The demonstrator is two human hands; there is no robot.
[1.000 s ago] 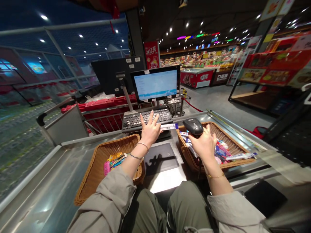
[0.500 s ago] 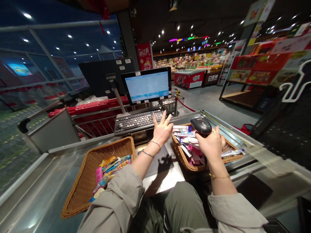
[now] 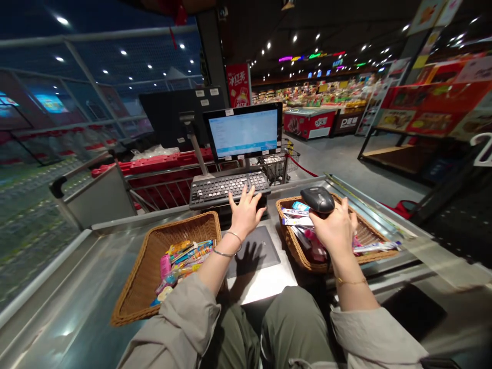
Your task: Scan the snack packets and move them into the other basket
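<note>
My left hand (image 3: 245, 211) is spread over the front edge of a black keyboard (image 3: 215, 189); whether the fingertips touch its keys I cannot tell. Wrapped round the handle of a black barcode scanner (image 3: 318, 199), my right hand (image 3: 336, 225) is closed. The scanner's head points forward, above a wicker basket (image 3: 295, 256) of packaged goods, some of them long white-and-blue boxes (image 3: 295, 221). Behind the keyboard a lit monitor (image 3: 246, 133) shows a pale blue screen. A second wicker basket (image 3: 132, 277) on the left holds small colourful packages (image 3: 188, 261).
A grey pad (image 3: 261, 251) lies between the baskets on the metal counter (image 3: 84, 287). Another screen (image 3: 169, 120), seen from behind, stands left of the monitor. Beyond are a shopping cart (image 3: 274, 166), a red freezer (image 3: 307, 123) and store shelves.
My left hand has shifted left and slightly down along the keyboard. My right hand still holds the scanner over the right basket. The view has turned slightly left.
</note>
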